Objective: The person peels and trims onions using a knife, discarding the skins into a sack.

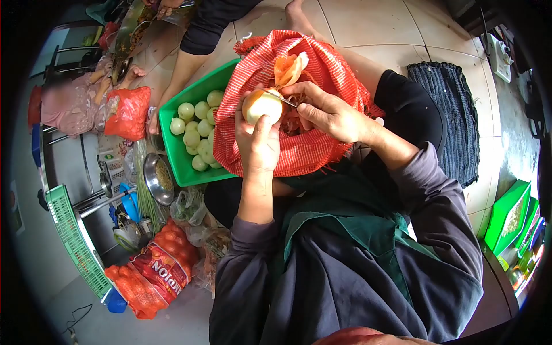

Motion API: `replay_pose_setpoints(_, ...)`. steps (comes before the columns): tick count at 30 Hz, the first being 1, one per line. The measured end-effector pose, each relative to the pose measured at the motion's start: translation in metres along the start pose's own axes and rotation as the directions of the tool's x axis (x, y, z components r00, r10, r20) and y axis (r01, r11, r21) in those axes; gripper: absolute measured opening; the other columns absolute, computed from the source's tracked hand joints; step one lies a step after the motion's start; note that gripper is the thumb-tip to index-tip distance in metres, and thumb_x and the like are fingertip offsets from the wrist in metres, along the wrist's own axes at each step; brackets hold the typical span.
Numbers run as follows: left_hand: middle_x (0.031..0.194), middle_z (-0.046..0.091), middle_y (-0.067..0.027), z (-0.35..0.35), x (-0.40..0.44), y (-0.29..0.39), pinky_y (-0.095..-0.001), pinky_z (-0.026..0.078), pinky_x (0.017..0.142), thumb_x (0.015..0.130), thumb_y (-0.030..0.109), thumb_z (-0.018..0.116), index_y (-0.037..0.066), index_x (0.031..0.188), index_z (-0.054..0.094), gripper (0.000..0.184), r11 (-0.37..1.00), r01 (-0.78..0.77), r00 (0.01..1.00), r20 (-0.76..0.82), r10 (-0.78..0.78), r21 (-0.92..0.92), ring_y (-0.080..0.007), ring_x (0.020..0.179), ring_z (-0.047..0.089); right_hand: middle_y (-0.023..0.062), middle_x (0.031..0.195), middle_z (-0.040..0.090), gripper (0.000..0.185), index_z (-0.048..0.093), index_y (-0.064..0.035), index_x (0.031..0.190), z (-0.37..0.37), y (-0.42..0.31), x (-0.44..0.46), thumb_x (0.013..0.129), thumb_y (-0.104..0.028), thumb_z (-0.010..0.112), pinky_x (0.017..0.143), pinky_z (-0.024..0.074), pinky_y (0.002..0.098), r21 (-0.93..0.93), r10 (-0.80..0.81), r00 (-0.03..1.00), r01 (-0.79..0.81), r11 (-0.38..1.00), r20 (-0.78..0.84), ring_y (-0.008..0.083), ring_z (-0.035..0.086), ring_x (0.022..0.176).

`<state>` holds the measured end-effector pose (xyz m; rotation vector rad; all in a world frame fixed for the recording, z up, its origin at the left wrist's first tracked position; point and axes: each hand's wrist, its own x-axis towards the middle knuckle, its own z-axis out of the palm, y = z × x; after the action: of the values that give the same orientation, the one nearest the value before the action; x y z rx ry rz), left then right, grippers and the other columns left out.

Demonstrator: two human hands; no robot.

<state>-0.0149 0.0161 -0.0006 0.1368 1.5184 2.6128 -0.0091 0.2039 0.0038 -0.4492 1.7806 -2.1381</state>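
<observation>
1. Red-striped sack (339,63): mouth wide open, peelings inside, under both hands.
2. Green crate (198,87): beside sack, holds peeled onions (202,127).
3. Right hand (336,119): fingers closed on knife handle, above sack.
4. Left hand (257,146): fingers wrapped around onion, thumb on near side.
5. Held onion (265,108): over sack, pale, some brown skin left.
6. Orange peel (289,70): just beyond onion; attachment unclear.
7. Knife (282,99): blade against onion's top.

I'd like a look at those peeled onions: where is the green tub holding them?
In the head view, the green tub sits left of centre, its right edge hidden by the red striped sack, the metal bowl by its lower left.
</observation>
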Motion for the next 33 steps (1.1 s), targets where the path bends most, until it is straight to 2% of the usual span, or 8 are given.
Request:
replay_pose_setpoints(9,0.131,0.048,-0.0126,-0.003,0.001,0.001,-0.0441,0.045,0.101,0.088,0.014,0.061,0.006,0.138,0.036,0.057,1.0,0.019,0.999,-0.037,-0.02,-0.015,-0.0256,0.121,0.049,0.0022,0.079,0.05,0.035,0.038,-0.0037,0.136,-0.001,0.006,0.003,0.104,-0.019,0.037,0.072,0.044,0.027,0.0,-0.016,1.0,0.016,1.0,0.025,0.0105,0.05,0.075)
replay_pose_setpoints(15,0.129,0.048,-0.0145,-0.001,0.002,0.001,-0.0411,0.049,0.097,0.087,0.01,0.062,0.005,0.137,0.032,0.059,0.998,0.012,1.0,-0.023,-0.014,-0.064,-0.0261,0.117,0.052,0.0061,0.075,0.056,0.03,0.047,-0.0018,0.121,-0.009,-0.002,0.003,0.103,-0.024,0.04,0.074,0.0489,0.0297,-0.165,0.164,0.985,-0.154,0.974,0.045,0.0154,0.058,0.076)
replay_pose_setpoints(17,0.128,0.048,-0.0144,0.003,0.001,0.004,-0.0391,0.049,0.097,0.087,0.011,0.063,0.004,0.136,0.032,0.058,0.999,-0.007,1.0,-0.007,0.007,-0.045,-0.0246,0.116,0.052,0.0055,0.078,0.057,0.029,0.053,0.0001,0.108,-0.01,-0.008,0.001,0.103,-0.026,0.04,0.074,0.0474,0.0295,-0.081,0.189,0.979,-0.183,0.98,0.078,0.0149,0.057,0.076)
replay_pose_setpoints(20,0.127,0.049,-0.0128,-0.002,0.001,-0.001,-0.0354,0.048,0.097,0.086,0.012,0.068,0.004,0.134,0.034,0.059,0.992,-0.027,0.998,-0.045,0.032,0.124,-0.0217,0.114,0.052,0.0039,0.079,0.057,0.029,0.055,0.0005,0.102,-0.009,-0.005,0.0,0.103,-0.025,0.041,0.075,0.0463,0.0293,-0.014,0.147,0.985,-0.146,0.989,0.086,0.0136,0.054,0.076)
replay_pose_setpoints(24,0.123,0.05,-0.01,0.001,0.001,0.001,-0.0327,0.047,0.097,0.081,0.013,0.077,0.004,0.131,0.037,0.065,0.987,-0.006,0.993,-0.116,0.025,0.159,-0.0194,0.112,0.052,0.0039,0.082,0.057,0.028,0.056,0.0007,0.106,-0.013,-0.006,0.0,0.103,-0.024,0.042,0.075,0.0463,0.0291,-0.043,0.167,0.976,-0.163,0.986,0.138,0.0134,0.054,0.078)
replay_pose_setpoints(31,0.124,0.05,-0.01,-0.005,-0.001,0.0,-0.0331,0.048,0.095,0.08,0.002,0.071,0.004,0.13,0.042,0.058,0.926,-0.064,0.986,-0.117,0.115,0.372,-0.0194,0.11,0.053,0.0008,0.084,0.053,0.023,0.057,-0.0018,0.1,-0.008,0.001,-0.001,0.101,-0.021,0.045,0.075,0.0465,0.0296,0.059,0.151,0.978,-0.16,0.985,0.142,0.0112,0.052,0.077)
replay_pose_setpoints(32,0.124,0.051,-0.0114,-0.008,-0.001,-0.002,-0.0349,0.047,0.096,0.079,0.001,0.071,0.004,0.131,0.042,0.06,0.924,-0.036,0.987,-0.13,0.091,0.382,-0.0213,0.111,0.054,-0.0002,0.083,0.053,0.022,0.057,-0.0026,0.099,-0.005,0.009,-0.001,0.101,-0.021,0.045,0.073,0.0462,0.0295,0.174,0.114,0.986,-0.134,0.976,0.122,0.0102,0.05,0.077)
replay_pose_setpoints(33,0.124,0.052,-0.0123,-0.006,-0.001,-0.004,-0.0369,0.047,0.098,0.078,0.0,0.07,0.004,0.131,0.041,0.061,0.925,-0.016,0.984,-0.156,0.081,0.381,-0.0233,0.113,0.054,-0.0008,0.08,0.051,0.023,0.057,-0.0026,0.097,-0.008,0.011,0.001,0.101,-0.022,0.046,0.071,0.0458,0.0299,0.115,0.069,0.988,-0.085,0.99,0.136,0.0107,0.05,0.075)
